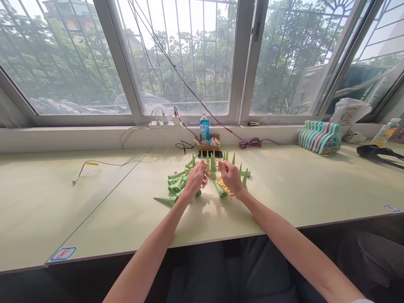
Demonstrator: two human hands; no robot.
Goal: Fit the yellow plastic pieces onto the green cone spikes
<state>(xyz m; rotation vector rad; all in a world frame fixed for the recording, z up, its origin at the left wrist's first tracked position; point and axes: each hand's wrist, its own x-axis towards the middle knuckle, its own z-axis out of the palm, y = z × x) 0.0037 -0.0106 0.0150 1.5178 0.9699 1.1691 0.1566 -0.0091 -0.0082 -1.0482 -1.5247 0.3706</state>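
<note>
My left hand (197, 177) is above the pile, fingers curled and the thumb and index close together; anything in them is too small to make out. Facing it, my right hand (231, 176) is closed in a pinch, its contents hidden. Between the two hands stands an upright green plastic spike (213, 165). Several more green spikes lie beside my left hand, among them one lying spike (164, 199). Below my right hand are small yellow plastic pieces (223, 185) and a lying green spike with an open round end (221, 191).
Behind the spikes are a dark phone (210, 154) and a small cardboard box (208, 147) with a blue bottle (204, 128). A coiled red-black cable (251, 143) lies right of them. Farther right stands a rack of pastel hangers (319, 136). A white cable (104, 163) crosses the table's left side.
</note>
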